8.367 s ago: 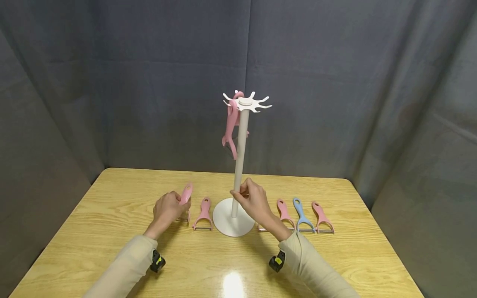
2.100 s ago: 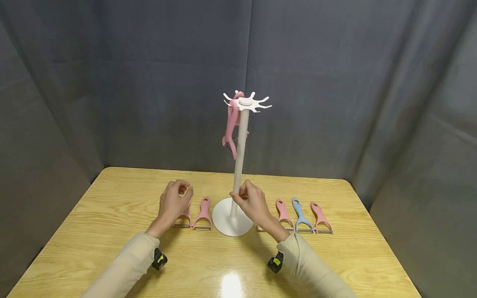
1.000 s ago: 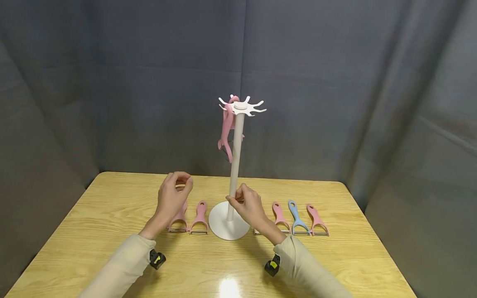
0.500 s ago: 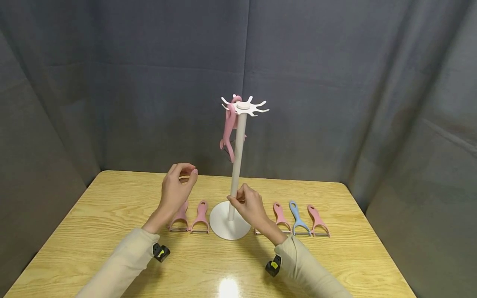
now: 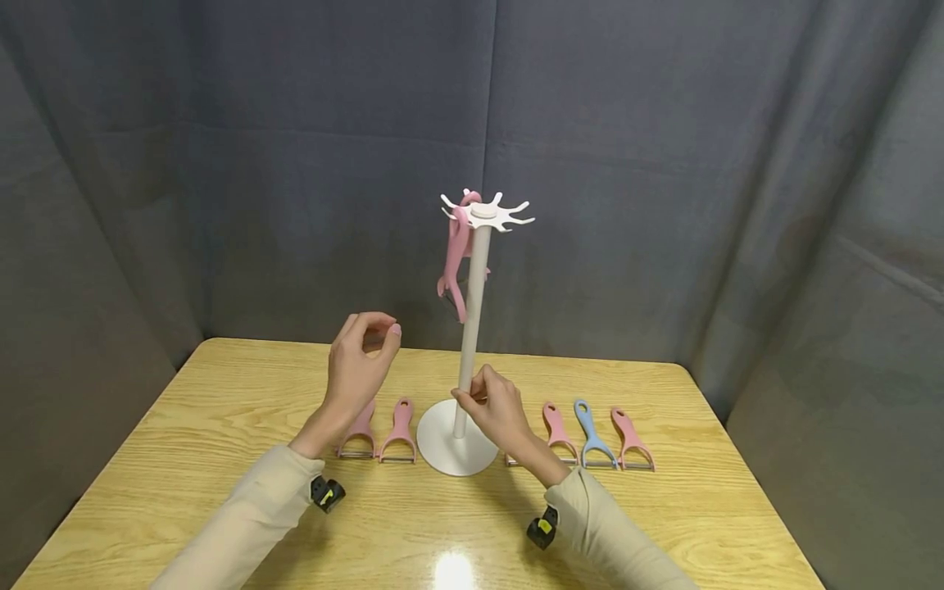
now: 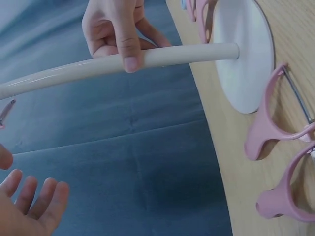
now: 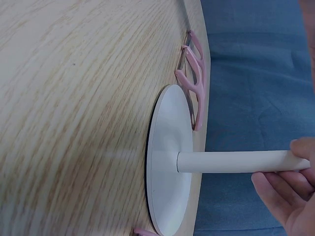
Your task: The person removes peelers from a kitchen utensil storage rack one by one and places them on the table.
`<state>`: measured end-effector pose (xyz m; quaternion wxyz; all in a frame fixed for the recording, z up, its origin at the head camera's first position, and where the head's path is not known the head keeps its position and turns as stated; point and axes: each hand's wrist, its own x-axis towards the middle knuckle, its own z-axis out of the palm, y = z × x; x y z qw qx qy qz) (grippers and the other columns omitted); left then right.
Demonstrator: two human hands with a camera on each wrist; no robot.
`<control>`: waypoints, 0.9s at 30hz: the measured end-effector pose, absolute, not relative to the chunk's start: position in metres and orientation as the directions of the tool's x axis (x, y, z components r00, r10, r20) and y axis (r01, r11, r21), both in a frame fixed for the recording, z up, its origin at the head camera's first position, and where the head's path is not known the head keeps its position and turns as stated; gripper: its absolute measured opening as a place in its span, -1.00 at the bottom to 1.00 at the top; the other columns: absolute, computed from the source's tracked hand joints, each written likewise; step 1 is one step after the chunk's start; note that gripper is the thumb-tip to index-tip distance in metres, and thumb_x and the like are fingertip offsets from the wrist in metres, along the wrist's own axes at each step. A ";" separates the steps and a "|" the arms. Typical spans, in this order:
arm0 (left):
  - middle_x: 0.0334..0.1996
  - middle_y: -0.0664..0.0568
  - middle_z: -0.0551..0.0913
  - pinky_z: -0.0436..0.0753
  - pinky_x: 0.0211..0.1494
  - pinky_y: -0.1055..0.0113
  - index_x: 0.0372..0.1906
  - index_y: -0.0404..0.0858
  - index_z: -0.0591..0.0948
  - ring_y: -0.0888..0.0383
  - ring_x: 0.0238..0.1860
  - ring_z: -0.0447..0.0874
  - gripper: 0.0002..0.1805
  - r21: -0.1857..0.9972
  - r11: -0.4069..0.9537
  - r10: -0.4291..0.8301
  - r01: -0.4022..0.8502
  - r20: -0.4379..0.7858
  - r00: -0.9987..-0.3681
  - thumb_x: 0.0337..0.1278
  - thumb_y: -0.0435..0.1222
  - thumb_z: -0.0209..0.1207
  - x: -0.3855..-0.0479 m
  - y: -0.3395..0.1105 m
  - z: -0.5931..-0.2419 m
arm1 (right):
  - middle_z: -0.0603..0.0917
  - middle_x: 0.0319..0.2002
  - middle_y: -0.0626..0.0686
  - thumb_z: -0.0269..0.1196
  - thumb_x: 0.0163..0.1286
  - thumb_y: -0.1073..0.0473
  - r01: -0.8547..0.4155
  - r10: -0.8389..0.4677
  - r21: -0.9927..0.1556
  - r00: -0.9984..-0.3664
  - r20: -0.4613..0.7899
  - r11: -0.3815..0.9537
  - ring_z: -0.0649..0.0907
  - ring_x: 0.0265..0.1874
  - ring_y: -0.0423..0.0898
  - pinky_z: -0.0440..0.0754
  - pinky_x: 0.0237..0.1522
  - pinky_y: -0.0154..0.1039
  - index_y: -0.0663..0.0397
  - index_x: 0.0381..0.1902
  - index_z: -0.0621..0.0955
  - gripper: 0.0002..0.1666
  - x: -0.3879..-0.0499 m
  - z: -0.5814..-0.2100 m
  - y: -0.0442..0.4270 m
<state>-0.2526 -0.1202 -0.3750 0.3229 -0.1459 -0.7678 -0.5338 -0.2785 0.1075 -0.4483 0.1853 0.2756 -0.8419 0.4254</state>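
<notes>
My left hand (image 5: 356, 365) is raised above the table, fingers loosely bent, with a gap between thumb and fingertips and nothing held. Below it lies a pink peeler (image 5: 363, 426), its handle partly covered by the hand. A second pink peeler (image 5: 401, 424) lies beside it. My right hand (image 5: 498, 410) pinches the lower pole of a white stand (image 5: 475, 287), just above its round base (image 5: 439, 442). Pink peelers (image 5: 453, 266) hang from hooks on the left of the stand's top. In the left wrist view, the left fingers (image 6: 42, 204) are spread slightly.
Right of the stand lie a pink peeler (image 5: 556, 426), a blue peeler (image 5: 586, 422) and another pink peeler (image 5: 627, 430). My right forearm mostly hides one more. The wooden table (image 5: 184, 459) ends at dark curtains (image 5: 332, 205).
Earlier, my left hand gripped the leftmost pink peeler. That peeler now lies on the table, released, and the hand has risen up and toward the stand. My right hand stays on the pole.
</notes>
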 end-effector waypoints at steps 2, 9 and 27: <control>-0.16 -0.10 0.56 0.69 -0.06 0.24 -0.09 -0.36 0.61 0.04 -0.16 0.63 -0.82 0.719 0.380 -0.119 0.583 0.662 -0.740 0.34 -0.32 0.21 -0.253 -0.119 -0.373 | 0.64 -0.42 0.00 0.40 0.29 0.27 -0.620 -0.305 -0.616 -0.781 0.545 0.487 0.72 -0.43 -0.13 0.68 -0.40 -0.42 0.14 -0.39 0.47 -0.73 -0.278 -0.449 0.108; -0.17 -0.10 0.59 0.69 -0.07 0.13 -0.08 -0.36 0.60 0.03 -0.16 0.63 -0.80 0.679 0.370 -0.123 0.634 0.712 -0.691 0.35 -0.30 0.20 -0.255 -0.115 -0.360 | 0.64 -0.43 0.00 0.41 0.28 0.28 -0.619 -0.304 -0.619 -0.782 0.544 0.484 0.72 -0.43 -0.13 0.69 -0.40 -0.42 0.14 -0.40 0.47 -0.72 -0.279 -0.450 0.108; -0.14 -0.13 0.62 0.68 -0.04 0.13 0.02 -0.36 0.58 0.01 -0.10 0.64 -0.67 0.608 0.380 -0.139 0.697 0.783 -0.607 0.37 -0.19 0.16 -0.257 -0.087 -0.321 | 0.65 -0.43 0.01 0.40 0.30 0.26 -0.624 -0.303 -0.616 -0.777 0.551 0.480 0.72 -0.43 -0.12 0.69 -0.39 -0.40 0.16 -0.39 0.48 -0.73 -0.281 -0.450 0.108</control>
